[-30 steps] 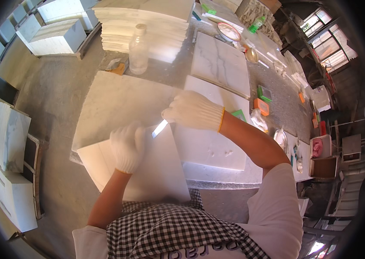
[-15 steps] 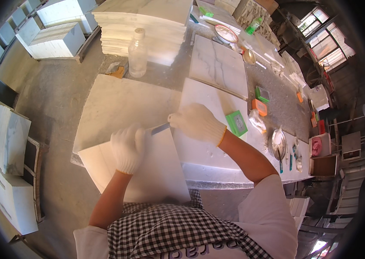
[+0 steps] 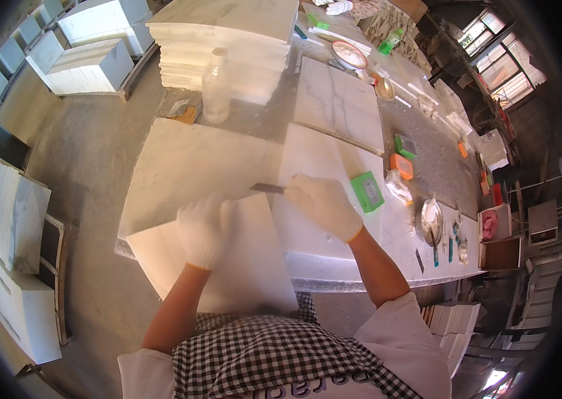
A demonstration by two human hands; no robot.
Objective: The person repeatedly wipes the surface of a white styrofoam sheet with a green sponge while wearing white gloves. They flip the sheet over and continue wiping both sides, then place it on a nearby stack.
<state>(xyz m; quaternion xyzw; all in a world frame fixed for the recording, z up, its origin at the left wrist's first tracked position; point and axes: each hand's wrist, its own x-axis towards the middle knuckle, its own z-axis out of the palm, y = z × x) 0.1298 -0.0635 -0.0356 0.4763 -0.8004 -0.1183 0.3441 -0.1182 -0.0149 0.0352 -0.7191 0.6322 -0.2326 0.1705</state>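
In a white knit glove, my left hand (image 3: 204,233) is closed at the far edge of a white marble tile (image 3: 254,266), which tilts toward my body over the table's near edge. My right hand (image 3: 324,206), gloved too, grips a flat grey metal blade (image 3: 269,188). The blade points left, just beyond the tile's far right corner, and seems apart from it. Under and beyond the tile lies a larger pale slab (image 3: 194,159). Another white slab (image 3: 334,156) lies on the table below my right hand, and a green square block (image 3: 367,191) sits just right of that hand.
A clear plastic bottle (image 3: 216,90) stands before a tall stack of tiles (image 3: 221,46). To the right are an orange block (image 3: 401,166), a metal bowl of white paste (image 3: 430,221) and small tools. Another person's gloved hands (image 3: 339,7) show at the far end.
My right hand has drawn the blade right, away from the tile's far edge. My left hand stays by the tile. Another person's gloved hands have come into view at the far end.
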